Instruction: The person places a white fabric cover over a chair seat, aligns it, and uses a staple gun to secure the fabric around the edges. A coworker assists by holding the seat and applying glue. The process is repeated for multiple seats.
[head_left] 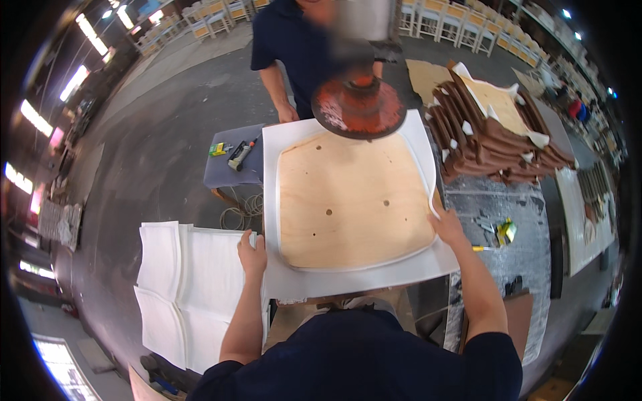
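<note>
A light plywood panel with rounded corners and several small holes lies on a white padded sheet in front of me. The sheet's margin sticks out around the panel, and a raised white rim follows the wood's edge. At the right side, my right hand is closed on the sheet's edge, where a strip of it is lifted beside the panel. My left hand has its fingers curled at the sheet's left edge. Above the panel's far side hangs a round red disc on a column, partly blurred.
Another person stands across from me. A blue-grey padded stool bears a tool. White sheets are stacked at left. Brown cushioned pieces are piled at right, beyond a plastic-covered table with small items.
</note>
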A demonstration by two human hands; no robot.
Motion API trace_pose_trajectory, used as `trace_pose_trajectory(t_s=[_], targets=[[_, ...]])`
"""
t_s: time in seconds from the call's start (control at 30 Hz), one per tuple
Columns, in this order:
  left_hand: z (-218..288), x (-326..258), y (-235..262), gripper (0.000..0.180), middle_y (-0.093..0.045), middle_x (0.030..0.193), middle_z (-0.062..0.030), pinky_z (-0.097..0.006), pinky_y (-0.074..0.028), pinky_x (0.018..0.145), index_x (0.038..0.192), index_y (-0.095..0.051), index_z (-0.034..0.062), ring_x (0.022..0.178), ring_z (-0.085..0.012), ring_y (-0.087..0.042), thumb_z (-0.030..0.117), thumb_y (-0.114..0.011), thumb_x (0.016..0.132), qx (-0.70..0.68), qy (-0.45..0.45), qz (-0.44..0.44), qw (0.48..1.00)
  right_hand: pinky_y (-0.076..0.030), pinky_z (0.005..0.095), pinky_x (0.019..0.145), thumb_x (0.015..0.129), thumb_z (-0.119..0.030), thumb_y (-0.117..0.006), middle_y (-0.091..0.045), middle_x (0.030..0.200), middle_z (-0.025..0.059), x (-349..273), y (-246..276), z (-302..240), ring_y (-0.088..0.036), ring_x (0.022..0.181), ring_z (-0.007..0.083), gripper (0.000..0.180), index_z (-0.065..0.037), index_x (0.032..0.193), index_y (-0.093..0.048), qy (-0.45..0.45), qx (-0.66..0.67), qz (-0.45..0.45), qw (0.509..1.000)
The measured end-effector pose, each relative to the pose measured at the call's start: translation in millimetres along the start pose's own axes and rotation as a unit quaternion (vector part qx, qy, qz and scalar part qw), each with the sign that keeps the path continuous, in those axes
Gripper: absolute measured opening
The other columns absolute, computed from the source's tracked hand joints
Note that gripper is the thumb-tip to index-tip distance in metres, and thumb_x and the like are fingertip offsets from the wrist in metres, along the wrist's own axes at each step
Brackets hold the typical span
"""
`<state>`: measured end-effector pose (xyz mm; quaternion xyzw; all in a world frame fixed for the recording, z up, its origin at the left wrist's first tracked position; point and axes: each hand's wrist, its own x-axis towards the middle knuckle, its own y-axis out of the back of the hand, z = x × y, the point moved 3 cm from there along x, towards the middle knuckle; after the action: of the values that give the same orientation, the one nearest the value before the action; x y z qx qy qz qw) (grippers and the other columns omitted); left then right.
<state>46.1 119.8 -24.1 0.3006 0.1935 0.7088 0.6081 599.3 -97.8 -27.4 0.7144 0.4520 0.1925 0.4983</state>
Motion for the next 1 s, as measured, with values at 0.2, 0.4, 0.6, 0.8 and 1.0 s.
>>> trace_pose_trajectory(t_s=[0.2,0.4,0.6,0.8,1.0], targets=[[-28,-18,-19,0.027,-0.075,0.102,-0.0045,-0.031,-0.057,0.076,0.128,-0.072,-0.0005,0.086,-0.0140,-0.070,0.021,-0.063,0.114,-0.234,0.288,-0.203,0.906,-0.054,0.0554,0.107,0.105,-0.049,-0.071,-0.063,0.126,0.0387,1,5,10,-0.066,0.121,0.0562,0.069,-0.034,0.169,-0.051,-0.010,-0.013,-0.003,1.000],[-23,-51,-1,0.022,-0.077,0.101,-0.0062,-0.032,-0.063,0.076,0.127,-0.071,0.0010,0.087,-0.0158,-0.074,0.017,-0.067,0.112,-0.352,0.381,-0.221,0.826,-0.054,0.0547,0.106,0.104,-0.044,-0.073,-0.066,0.124,0.0373,3,7,16,-0.068,0.119,0.0534,0.070,-0.032,0.169,-0.051,-0.019,0.008,-0.021,1.000],[-17,-67,7,0.026,-0.079,0.110,-0.0103,-0.035,-0.066,0.080,0.131,-0.069,-0.0018,0.093,-0.0198,-0.078,0.014,-0.067,0.111,-0.333,0.415,-0.230,0.815,-0.055,0.0532,0.107,0.102,-0.046,-0.073,-0.068,0.125,0.0337,3,5,19,-0.069,0.119,0.0505,0.071,-0.030,0.169,-0.052,0.001,0.065,-0.011,0.998],[-11,-63,3,0.029,-0.079,0.109,-0.0117,-0.036,-0.067,0.079,0.134,-0.068,-0.0027,0.092,-0.0207,-0.079,0.013,-0.069,0.110,-0.335,0.407,-0.216,0.821,-0.056,0.0530,0.105,0.100,-0.048,-0.075,-0.069,0.123,0.0312,-5,7,17,-0.070,0.116,0.0496,0.074,-0.030,0.168,-0.053,-0.026,0.068,-0.007,0.997],[-15,-78,13,0.032,-0.078,0.123,-0.0129,-0.041,-0.066,0.091,0.139,-0.067,-0.0001,0.105,-0.0254,-0.078,0.013,-0.068,0.110,-0.415,0.430,-0.216,0.772,-0.056,0.0527,0.104,0.100,-0.050,-0.074,-0.069,0.122,0.0308,-4,8,9,-0.071,0.115,0.0489,0.075,-0.031,0.168,-0.053,-0.027,0.068,-0.009,0.997]])
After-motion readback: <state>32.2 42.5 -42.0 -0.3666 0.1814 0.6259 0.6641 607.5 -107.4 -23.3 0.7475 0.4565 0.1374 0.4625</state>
